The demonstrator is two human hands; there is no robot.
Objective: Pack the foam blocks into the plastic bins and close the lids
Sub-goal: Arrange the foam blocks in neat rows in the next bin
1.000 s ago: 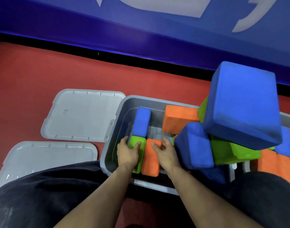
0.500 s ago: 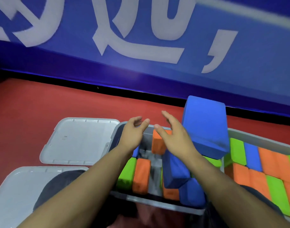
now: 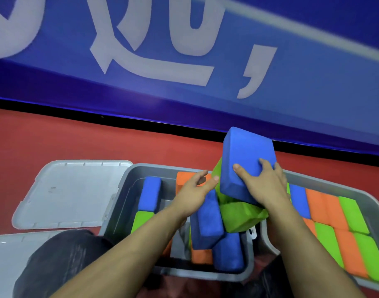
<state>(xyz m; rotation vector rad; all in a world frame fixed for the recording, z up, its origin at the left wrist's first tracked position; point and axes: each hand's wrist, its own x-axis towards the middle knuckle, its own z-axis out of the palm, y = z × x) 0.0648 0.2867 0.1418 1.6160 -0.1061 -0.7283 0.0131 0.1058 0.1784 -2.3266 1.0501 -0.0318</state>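
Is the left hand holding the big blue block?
No, the left hand is open beside the big blue block with its fingers straight; only the right hand grips it.

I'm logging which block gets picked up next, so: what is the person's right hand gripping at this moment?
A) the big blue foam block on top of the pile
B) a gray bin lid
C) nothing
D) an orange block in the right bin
A: the right hand has its fingers and thumb wrapped around the lower edge of the big blue foam block, which sits tilted atop the green blocks.
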